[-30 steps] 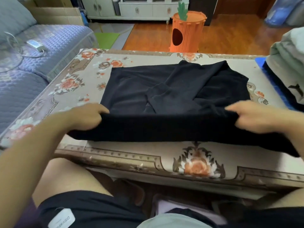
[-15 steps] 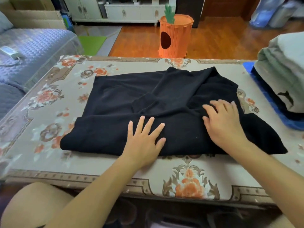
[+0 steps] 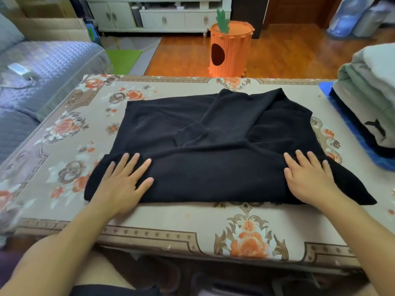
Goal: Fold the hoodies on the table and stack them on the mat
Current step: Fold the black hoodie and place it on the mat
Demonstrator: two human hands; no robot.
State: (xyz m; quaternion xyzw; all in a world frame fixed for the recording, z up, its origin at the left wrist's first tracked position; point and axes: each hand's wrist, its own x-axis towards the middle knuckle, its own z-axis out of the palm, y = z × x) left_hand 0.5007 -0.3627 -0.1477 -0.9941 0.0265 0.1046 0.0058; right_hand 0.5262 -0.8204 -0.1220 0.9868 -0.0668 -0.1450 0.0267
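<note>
the surface (image 3: 192, 223), covered in a floral cloth, fills most of the view from where the person sits, with a quilted blue sofa (image 3: 42, 67) off to the left and an orange carrot-shaped bin (image 3: 229, 50) on the wooden floor beyond. the black hoodie (image 3: 213, 142) lies across the middle of the surface, sleeves crossed over the body and its near hem already turned up into a thick band along the front. at the far right a stack of folded hoodies (image 3: 369, 99) sits on the blue mat (image 3: 350, 133). a second ago both hands were pinching that hem and lifting it; half a second ago they were pressing near the middle; now they have slid apart toward the ends of the band. the left hand (image 3: 126, 182) lies flat with fingers spread, grip released, palm pressing the cloth, and the right hand (image 3: 310, 178) does the same near the right end. that suggests the first lengthwise fold is down and being smoothed. what seems left is another fold or two to make it compact, then a move to the stack on the mat.
</note>
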